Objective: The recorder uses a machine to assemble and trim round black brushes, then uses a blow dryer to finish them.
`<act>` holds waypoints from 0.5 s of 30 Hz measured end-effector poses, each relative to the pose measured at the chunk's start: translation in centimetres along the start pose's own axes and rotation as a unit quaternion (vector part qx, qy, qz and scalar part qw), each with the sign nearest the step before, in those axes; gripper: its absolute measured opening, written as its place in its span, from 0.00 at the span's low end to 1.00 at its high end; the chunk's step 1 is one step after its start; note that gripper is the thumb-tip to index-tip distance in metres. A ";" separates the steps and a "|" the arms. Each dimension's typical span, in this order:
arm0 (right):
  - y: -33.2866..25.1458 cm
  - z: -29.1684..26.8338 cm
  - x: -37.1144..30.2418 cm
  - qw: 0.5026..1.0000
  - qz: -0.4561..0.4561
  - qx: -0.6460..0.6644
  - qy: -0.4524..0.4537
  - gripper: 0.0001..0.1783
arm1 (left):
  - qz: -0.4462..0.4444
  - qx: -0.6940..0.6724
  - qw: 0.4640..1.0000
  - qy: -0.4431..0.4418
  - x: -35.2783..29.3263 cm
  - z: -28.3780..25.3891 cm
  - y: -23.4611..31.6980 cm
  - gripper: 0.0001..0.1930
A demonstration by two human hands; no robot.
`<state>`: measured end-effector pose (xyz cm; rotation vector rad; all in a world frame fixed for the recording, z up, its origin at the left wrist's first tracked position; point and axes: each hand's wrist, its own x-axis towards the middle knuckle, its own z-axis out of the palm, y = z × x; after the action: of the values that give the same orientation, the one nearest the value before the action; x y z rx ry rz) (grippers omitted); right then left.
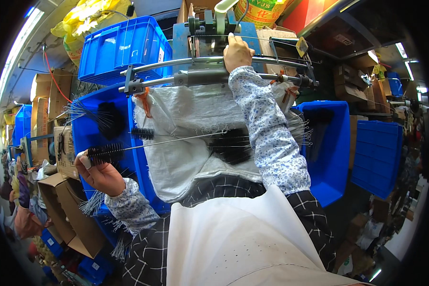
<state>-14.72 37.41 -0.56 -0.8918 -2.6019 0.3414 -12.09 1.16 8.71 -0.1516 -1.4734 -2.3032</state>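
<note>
My left hand [101,176], out to the left, pinches the black-bristled end of a long twisted-wire brush [105,151]. Its wire stem slants rightward across a white woven sack cloth [176,174] over my lap. Straight ahead, my right hand [238,52] reaches to a small machine [207,24]. There its fingers close on a thin wire beside a dark bristled brush [206,37]; the exact grip is partly hidden. More black brushes [231,148] lie on the cloth, partly behind my right forearm. Another short brush head [142,133] rests at the cloth's left edge.
Metal bars [200,77] cross in front of the machine, holding the cloth. Blue bins stand left [138,164] and right [336,148], with wire-stemmed brushes in them. An upturned blue crate [124,47] sits at back left. An open cardboard box [64,214] stands at lower left.
</note>
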 end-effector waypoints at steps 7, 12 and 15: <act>2.6 -0.9 0.2 1.000 -0.014 0.005 0.000 0.21 | 0.005 -0.003 1.000 0.002 0.0 -0.7 0.0 0.07; 6.6 -2.3 0.7 0.999 -0.006 -0.037 0.014 0.19 | 0.013 -0.004 0.997 0.077 0.2 -1.4 -0.1 0.07; 8.6 -3.1 1.3 0.998 -0.012 -0.067 -0.008 0.18 | 0.064 0.070 0.995 0.041 0.7 -3.1 -0.9 0.08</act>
<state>-9.68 45.18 -0.31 -0.9030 -2.6741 0.1709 -12.67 -1.48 6.74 -0.1071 -1.5308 -2.0739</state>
